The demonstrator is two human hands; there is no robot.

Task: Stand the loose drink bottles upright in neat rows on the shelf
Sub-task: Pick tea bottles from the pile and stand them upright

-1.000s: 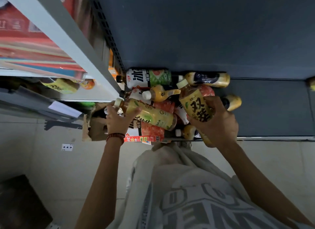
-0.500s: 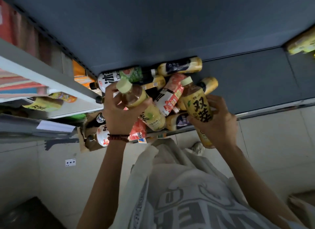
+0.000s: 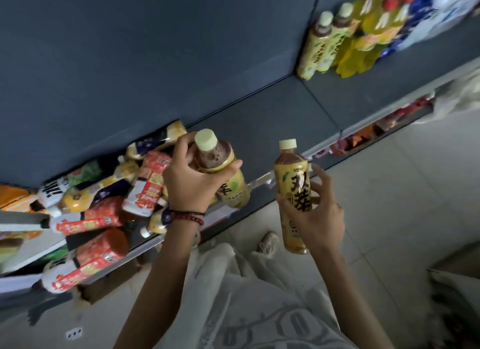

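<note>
head | left hand (image 3: 191, 186) grips tilted tea bottle (image 3: 233, 192) round its shoulder, above shelf (image 3: 272, 130) front edge | right hand (image 3: 322, 218) holds second tea bottle (image 3: 293, 192) upright, in front of shelf edge | loose bottles (image 3: 111, 200) heaped on shelf, left | standing bottles (image 3: 327, 44) far right

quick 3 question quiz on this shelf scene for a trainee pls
1. True or false: the left hand grips a tea bottle and the right hand grips a second tea bottle.
2. Where does the loose pile lie? A on the floor; B on the shelf, beside the left hand; C in a basket.
3. Fill in: the far row of bottles stands ____.
Key: 1 true; 2 B; 3 upright.
</note>
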